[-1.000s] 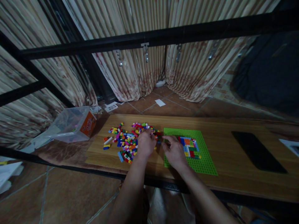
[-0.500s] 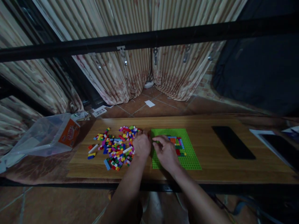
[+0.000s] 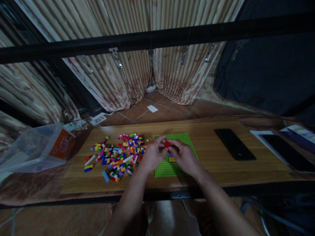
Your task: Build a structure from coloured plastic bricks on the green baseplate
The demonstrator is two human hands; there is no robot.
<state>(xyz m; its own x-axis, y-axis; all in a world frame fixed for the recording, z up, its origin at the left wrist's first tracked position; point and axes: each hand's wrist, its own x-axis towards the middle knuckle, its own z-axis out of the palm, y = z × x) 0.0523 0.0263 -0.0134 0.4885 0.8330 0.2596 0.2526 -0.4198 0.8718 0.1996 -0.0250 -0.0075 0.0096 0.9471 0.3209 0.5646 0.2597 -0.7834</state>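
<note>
**A red brick held over the green baseplate**

The baseplate lies flat on the wooden counter, straight in front of the person, probably so that both hands can work above it without stretching. The heap of loose bricks spreads just to its left, seemingly to keep pieces within easy reach of the left hand. Well apart on the other side, the black slab looks set aside, perhaps to leave elbow room. The clear plastic box sits past the counter's left end, likely out of the way for the same reason.

As for the grip, the left hand and the right hand meet thumb and finger around the red brick, which appears pinched between them; how they share the hold cannot be told. The brick sits right at the fingertips, above the baseplate and just beyond some yellow and blue bricks on it. The hands hide most of what else is there.
</note>
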